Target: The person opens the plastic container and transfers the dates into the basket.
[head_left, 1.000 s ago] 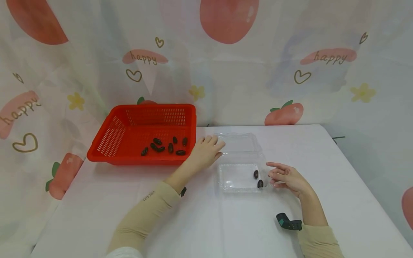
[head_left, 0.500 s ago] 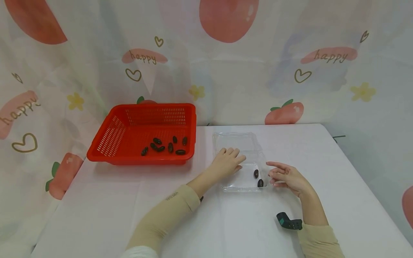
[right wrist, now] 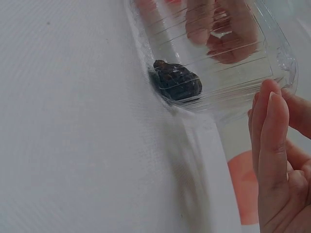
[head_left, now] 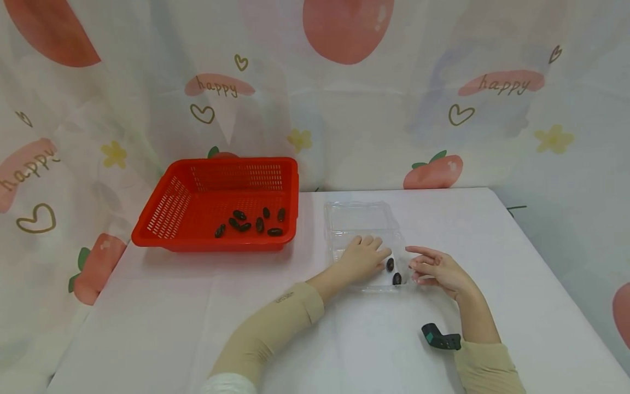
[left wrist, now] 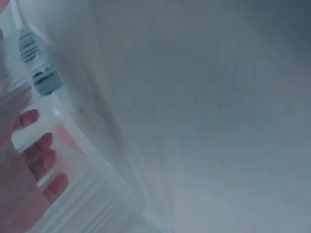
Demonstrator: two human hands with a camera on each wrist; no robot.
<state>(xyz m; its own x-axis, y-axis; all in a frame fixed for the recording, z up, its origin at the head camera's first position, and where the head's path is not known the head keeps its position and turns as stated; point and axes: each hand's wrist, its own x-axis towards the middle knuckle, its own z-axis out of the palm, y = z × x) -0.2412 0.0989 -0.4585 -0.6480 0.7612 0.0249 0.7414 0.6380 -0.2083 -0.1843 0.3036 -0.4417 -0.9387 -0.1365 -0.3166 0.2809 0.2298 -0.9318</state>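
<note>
My left hand (head_left: 360,260) is over the base of a clear plastic hinged box (head_left: 361,216), palm down with bent fingers. Whether anything is between its fingertips is hidden; the left wrist view shows those fingers (left wrist: 46,165) only through plastic. Two dark, glossy, date-like fruits (head_left: 390,265) lie at the base's right side, just right of the left fingertips. At the box's right edge is my right hand (head_left: 445,275), index finger outstretched and the others loosely bent. Its fingertips (right wrist: 272,99) touch or nearly touch the rim in the right wrist view. The box's lid lies back, away from me.
A red slotted basket (head_left: 169,221) stands at the back left, with several more dark fruits (head_left: 239,214) in its right half. A black device (head_left: 440,337) sits by the right wrist. White cloth (head_left: 266,268) covers the table, and a printed curtain (head_left: 374,126) hangs behind.
My left hand has travelled right and nearer, from beside the red basket to over the box's base, by the two fruits. The right hand has stayed at the box's edge.
</note>
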